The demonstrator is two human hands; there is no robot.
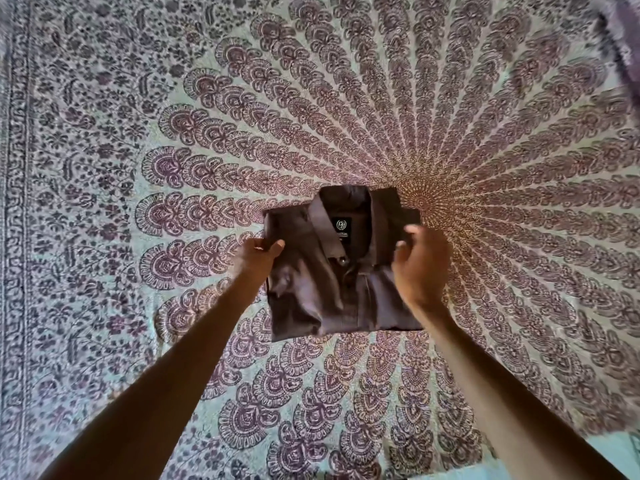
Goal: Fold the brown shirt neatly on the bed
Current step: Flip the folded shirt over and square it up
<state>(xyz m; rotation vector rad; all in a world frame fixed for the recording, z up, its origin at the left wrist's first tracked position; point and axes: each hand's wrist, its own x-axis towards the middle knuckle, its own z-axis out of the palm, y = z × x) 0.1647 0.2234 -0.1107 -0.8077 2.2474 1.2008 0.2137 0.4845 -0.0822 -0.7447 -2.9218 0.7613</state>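
Both bare arms reach straight out from the body, nearly parallel. The left hand (pixel 258 255) is turned palm down, thumb pressed toward the fingers in a pinch. The right hand (pixel 420 263) is raised a touch, back of the hand toward us, fingers loosely curled and blurred, thumb apart.

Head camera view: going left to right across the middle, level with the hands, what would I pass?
Patterned bedspread → left hand → brown shirt → right hand → bedspread again.
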